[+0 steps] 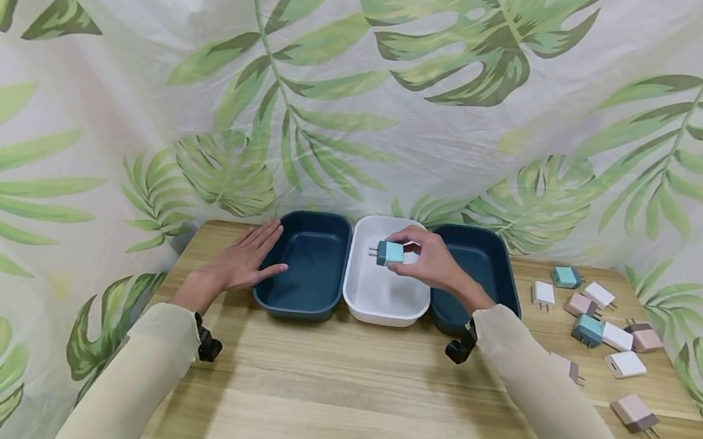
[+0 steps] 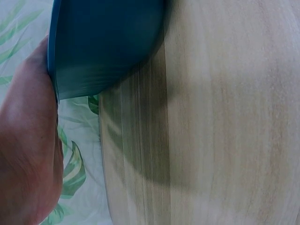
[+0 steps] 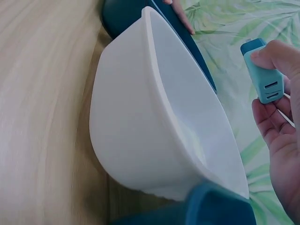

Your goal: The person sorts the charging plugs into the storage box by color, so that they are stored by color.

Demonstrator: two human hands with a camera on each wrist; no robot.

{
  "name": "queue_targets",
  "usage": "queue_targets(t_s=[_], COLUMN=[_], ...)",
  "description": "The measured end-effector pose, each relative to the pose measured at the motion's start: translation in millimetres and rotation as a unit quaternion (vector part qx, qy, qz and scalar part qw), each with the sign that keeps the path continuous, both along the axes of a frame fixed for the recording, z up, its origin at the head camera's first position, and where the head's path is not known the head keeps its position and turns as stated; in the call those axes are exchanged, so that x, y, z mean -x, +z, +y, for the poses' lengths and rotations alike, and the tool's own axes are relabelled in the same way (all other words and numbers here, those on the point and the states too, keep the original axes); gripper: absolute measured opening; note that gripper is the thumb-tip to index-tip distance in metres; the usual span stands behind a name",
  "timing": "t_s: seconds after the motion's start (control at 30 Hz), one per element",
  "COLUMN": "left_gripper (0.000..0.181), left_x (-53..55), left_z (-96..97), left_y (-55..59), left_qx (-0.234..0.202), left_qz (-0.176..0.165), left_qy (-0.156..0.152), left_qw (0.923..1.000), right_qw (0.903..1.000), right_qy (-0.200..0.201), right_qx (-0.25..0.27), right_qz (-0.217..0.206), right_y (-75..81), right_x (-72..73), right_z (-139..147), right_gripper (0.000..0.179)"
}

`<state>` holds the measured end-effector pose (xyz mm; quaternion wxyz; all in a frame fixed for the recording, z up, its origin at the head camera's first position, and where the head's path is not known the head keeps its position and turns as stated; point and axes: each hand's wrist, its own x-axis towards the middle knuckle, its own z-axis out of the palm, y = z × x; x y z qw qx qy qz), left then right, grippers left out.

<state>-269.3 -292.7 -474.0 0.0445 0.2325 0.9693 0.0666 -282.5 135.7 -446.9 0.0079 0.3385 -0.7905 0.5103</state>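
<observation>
My right hand (image 1: 428,260) pinches a teal two-tone plug charger (image 1: 390,252) between thumb and fingers, over the white bin (image 1: 383,318). Its metal prongs point left in the head view. The right wrist view shows two slots in the end of the charger (image 3: 267,77), which is raised clear of the bin's rim. On the left, my left hand (image 1: 246,258) rests with straight fingers along the outer rim of a dark blue bin (image 1: 303,271). In the left wrist view the hand (image 2: 30,131) lies against that bin's wall (image 2: 103,51); its fingertips are hidden there.
A second dark blue bin (image 1: 505,278) stands right of the white one, partly under my right forearm. Several white, pink and teal chargers lie scattered at the table's right, among them a pink one (image 1: 632,411) and a teal one (image 1: 588,330). A leaf-patterned cloth (image 1: 336,106) hangs behind.
</observation>
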Motion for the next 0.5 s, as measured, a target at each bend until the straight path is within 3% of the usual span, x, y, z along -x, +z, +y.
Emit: queue_targets(t_s=[0.3, 0.5], left_gripper=[0.092, 0.092], left_x=[0.8, 1.6], left_z=[-0.4, -0.9], left_y=[-0.2, -0.8], left_qx=[0.002, 0.002], left_qz=[0.000, -0.001], left_qy=[-0.003, -0.002], left_qw=[1.0000, 1.0000], right_qw=[0.9996, 0.9997], right_qy=[0.015, 0.017], right_qx=[-0.007, -0.013], right_qz=[-0.023, -0.012], right_y=[-4.2, -5.5], right_x=[7.9, 10.7], right_z=[-24, -43], right_gripper=[0.038, 0.037])
